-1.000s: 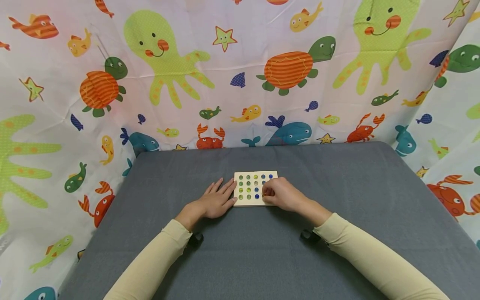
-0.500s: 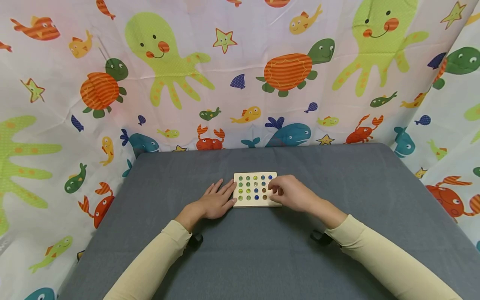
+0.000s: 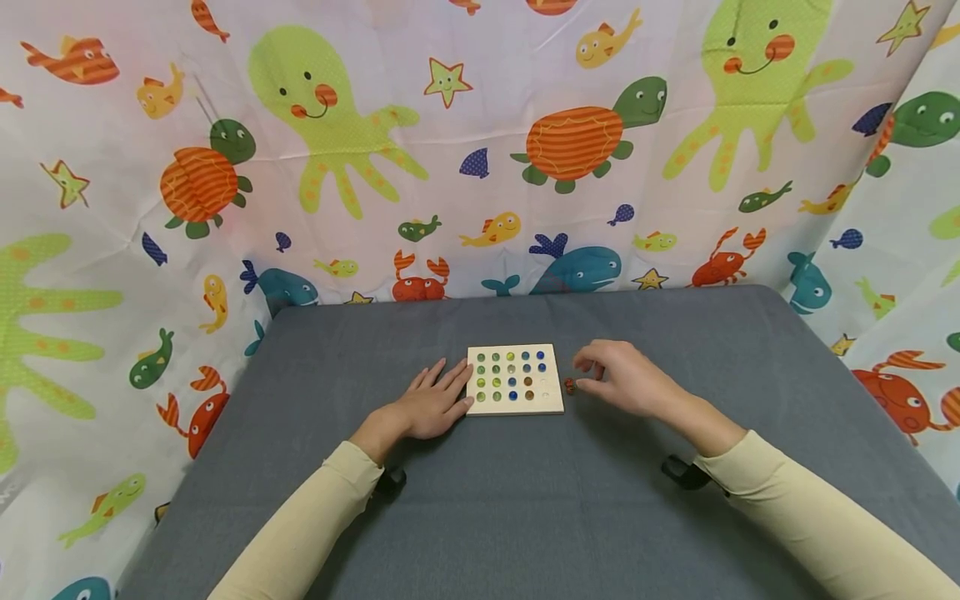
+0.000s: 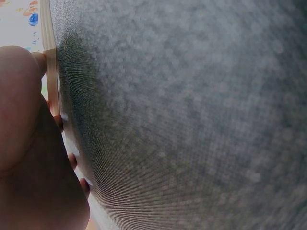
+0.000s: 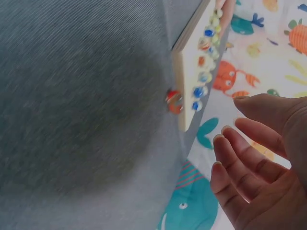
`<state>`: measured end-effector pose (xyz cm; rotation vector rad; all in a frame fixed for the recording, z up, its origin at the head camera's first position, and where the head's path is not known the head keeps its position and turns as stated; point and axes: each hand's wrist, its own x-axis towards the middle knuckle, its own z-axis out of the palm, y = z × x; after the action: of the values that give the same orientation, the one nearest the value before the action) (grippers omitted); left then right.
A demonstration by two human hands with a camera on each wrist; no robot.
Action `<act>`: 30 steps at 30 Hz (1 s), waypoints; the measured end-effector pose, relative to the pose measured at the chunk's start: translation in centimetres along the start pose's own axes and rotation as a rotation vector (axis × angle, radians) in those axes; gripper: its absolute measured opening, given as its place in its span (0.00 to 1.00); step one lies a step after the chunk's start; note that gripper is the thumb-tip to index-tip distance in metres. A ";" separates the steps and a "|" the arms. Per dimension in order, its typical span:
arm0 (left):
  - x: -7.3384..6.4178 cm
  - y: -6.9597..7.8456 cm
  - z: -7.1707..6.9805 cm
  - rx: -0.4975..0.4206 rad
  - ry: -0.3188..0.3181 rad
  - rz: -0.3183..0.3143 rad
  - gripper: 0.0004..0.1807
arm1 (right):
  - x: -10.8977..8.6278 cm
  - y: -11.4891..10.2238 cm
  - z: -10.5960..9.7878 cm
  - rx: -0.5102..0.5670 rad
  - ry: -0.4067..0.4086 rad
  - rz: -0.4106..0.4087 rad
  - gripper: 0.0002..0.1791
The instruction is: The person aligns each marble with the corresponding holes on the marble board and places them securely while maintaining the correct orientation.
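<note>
A pale wooden board (image 3: 551, 408) lies on the cloth, with glass marbles in rows of round holes: green and yellow at left, blue and brown toward the right. The two lowest holes of its right column hold no marble. My left hand (image 3: 430, 406) rests with straight, spread fingers at the board's left edge. Small reddish-brown marbles (image 3: 570, 386) lie close beside the right edge. My right hand (image 3: 624, 377) hovers just right of them, fingers loosely bent and apart, holding nothing; in the right wrist view the red marbles (image 5: 174, 101) are away from its fingertips.
Grey cloth (image 3: 480, 508) covers the table on all sides of the board. A white curtain (image 3: 450, 192) printed with sea animals hangs behind the table and along its sides. Dark wrist bands (image 3: 684, 472) show below the sleeves.
My right hand has moved right, off the board, uncovering brown marbles in their holes, the right column and the loose reddish marbles beside the edge. The left hand has stayed in place.
</note>
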<state>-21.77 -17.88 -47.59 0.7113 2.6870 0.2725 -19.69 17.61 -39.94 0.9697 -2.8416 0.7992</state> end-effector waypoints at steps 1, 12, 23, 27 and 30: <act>0.0 0.0 0.0 -0.002 0.001 0.000 0.38 | -0.1 0.3 0.0 -0.003 0.001 0.003 0.10; 0.2 -0.3 0.2 -0.003 0.007 0.006 0.38 | -0.3 2.5 0.8 0.057 0.004 0.054 0.11; 0.4 -0.4 0.5 0.009 0.010 0.010 0.38 | -0.4 3.6 2.9 0.162 -0.033 0.159 0.09; 0.3 -0.4 0.4 0.002 0.014 0.009 0.38 | -0.3 3.3 3.3 0.191 -0.019 0.201 0.07; 0.2 -0.3 0.3 -0.008 0.017 0.011 0.38 | 0.0 3.0 3.6 0.194 -0.004 0.230 0.07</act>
<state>-21.93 -18.01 -47.96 0.7255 2.6976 0.2931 -20.92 17.92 -44.40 0.6653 -2.9586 1.1120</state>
